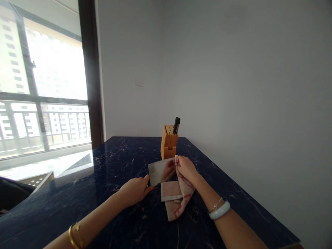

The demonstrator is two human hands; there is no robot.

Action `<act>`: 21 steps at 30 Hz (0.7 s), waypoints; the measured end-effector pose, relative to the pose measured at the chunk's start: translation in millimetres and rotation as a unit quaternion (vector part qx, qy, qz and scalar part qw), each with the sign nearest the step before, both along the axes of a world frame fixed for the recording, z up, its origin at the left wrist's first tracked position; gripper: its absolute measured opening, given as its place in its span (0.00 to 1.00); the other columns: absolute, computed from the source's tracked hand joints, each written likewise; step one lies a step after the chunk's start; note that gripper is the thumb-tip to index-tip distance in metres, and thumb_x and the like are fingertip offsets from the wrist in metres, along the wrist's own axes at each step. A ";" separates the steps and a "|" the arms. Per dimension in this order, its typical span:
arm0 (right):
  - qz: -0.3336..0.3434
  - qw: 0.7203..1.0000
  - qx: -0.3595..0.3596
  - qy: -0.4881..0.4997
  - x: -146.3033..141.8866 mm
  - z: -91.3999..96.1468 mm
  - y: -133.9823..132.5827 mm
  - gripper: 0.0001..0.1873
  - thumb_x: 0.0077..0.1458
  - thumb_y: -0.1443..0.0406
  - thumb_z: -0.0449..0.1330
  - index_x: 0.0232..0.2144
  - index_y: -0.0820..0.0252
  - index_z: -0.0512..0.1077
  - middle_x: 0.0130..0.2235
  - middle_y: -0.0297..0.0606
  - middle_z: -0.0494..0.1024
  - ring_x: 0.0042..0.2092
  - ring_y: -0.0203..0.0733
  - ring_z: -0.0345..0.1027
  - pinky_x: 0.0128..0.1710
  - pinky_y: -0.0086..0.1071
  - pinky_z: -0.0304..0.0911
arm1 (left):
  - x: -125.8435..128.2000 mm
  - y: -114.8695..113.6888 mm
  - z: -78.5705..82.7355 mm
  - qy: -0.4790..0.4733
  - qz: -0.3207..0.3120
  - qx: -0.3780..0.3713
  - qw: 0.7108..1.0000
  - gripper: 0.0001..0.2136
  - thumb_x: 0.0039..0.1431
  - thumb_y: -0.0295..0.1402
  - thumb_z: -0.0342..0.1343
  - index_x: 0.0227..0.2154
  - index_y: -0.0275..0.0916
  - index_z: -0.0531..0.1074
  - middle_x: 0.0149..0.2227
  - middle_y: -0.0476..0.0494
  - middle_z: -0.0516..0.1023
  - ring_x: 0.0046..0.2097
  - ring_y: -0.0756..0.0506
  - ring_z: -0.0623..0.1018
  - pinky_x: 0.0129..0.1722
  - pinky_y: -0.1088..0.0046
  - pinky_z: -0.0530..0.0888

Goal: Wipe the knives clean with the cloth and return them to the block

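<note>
The knife [157, 172] has a broad, shiny, almost rectangular blade with mirror-like reflections, its face tipped up and its long side rising slightly to the right. The cloth [185, 188], pale pink with white edging and red markings, is bunched at the blade's right end and hangs loosely folded, one corner pointing nearest the viewer.

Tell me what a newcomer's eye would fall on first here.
Probably the broad, shiny cleaver at lower centre, held by the left hand at its left end, while the right hand holds a pink-and-white towel at its right end. Just behind it, the wooden knife block stands out against the dark blue marbled tabletop. At far left, the glaring window is the brightest patch.
</note>
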State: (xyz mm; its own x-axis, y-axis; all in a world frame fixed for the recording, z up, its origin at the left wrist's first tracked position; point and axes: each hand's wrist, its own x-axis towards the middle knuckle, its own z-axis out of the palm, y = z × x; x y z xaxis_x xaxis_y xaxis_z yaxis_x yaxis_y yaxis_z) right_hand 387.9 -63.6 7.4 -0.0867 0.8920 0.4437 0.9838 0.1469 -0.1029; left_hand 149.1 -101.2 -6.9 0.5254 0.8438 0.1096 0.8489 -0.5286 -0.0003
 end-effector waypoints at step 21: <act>0.120 0.992 0.035 0.018 -20.5 -1.5 -5.3 0.05 0.51 0.67 0.48 0.31 0.59 0.62 0.35 0.36 0.67 0.41 0.37 0.56 0.40 0.28 0.50 | 0.7 -1.6 3.1 0.012 0.007 0.000 1.000 0.21 0.55 0.47 0.33 0.40 0.37 0.61 0.33 0.38 0.74 0.35 0.38 0.74 0.32 0.65 0.68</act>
